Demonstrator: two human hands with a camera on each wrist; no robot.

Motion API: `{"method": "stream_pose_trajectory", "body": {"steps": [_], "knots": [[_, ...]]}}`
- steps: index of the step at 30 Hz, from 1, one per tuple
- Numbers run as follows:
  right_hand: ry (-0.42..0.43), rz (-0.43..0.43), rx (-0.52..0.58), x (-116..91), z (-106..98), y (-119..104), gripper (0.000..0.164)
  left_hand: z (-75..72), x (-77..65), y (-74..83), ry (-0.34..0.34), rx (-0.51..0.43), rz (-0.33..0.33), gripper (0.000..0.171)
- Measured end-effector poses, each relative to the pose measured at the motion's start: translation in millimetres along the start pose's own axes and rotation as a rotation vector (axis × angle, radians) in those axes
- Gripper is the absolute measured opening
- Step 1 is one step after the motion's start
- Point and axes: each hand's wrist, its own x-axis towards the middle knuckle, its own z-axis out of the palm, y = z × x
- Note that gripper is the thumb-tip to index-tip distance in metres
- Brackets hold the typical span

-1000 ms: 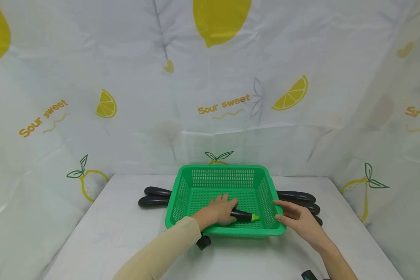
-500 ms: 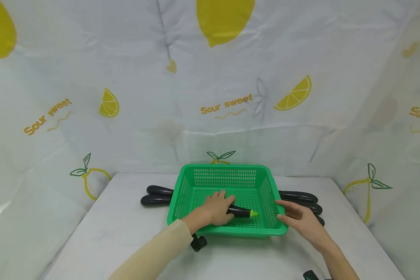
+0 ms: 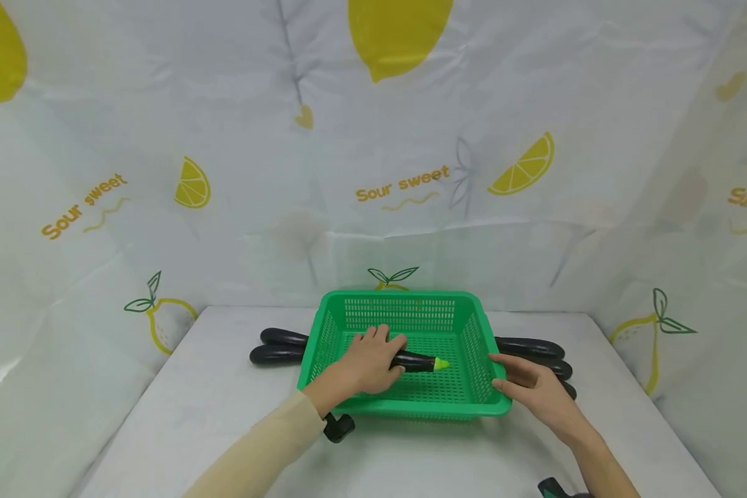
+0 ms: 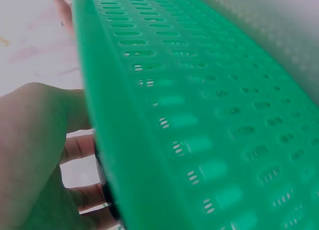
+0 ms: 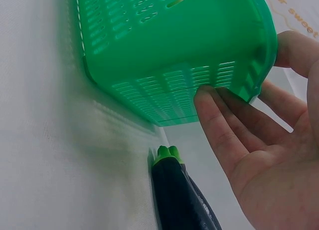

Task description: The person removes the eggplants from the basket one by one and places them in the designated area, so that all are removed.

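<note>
In the head view a green plastic basket sits mid-table. My left hand reaches over its near rim and grips a dark eggplant with a bright green stem end, inside the basket. The left part of that eggplant is hidden under the hand. In the left wrist view the basket wall covers most of the eggplant; only a dark sliver shows beside the fingers. My right hand holds the basket's right side, its fingers against the outer wall under the rim.
Two eggplants lie on the white table left of the basket. Several more eggplants lie to its right, partly behind my right hand. A white lemon-printed sheet rises behind and at both sides.
My left hand has moved left and toward the back of the basket, carrying the eggplant with it. The right hand keeps its place at the basket's right side.
</note>
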Motion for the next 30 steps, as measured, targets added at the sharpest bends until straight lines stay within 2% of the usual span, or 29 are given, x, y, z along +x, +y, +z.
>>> {"method": "stream_pose_trajectory", "body": {"steps": [5, 9, 19, 23, 30], "knots": [[0.002, -0.002, -0.009, -0.1, 0.3, -0.6, 0.058, -8.5, -8.4, -3.7, 0.03, 0.013, 0.016, 0.033], [0.001, -0.009, -0.017, -0.1, 0.7, -1.2, 0.058, -15.5, -16.6, -9.8, 0.08, -0.006, 0.029, 0.033], [0.008, 0.001, -0.025, -0.2, 1.5, -0.5, 0.057, -38.0, -43.0, -30.9, 0.199, -0.107, 0.072, 0.033], [0.017, 0.003, -0.026, 0.6, 0.9, 0.5, 0.057, -45.8, -53.1, -41.4, 0.222, -0.14, 0.068, 0.034], [0.008, 0.008, -0.027, 1.3, 1.5, 0.9, 0.058, -51.5, -71.9, -59.2, 0.277, -0.143, 0.044, 0.035]]}}
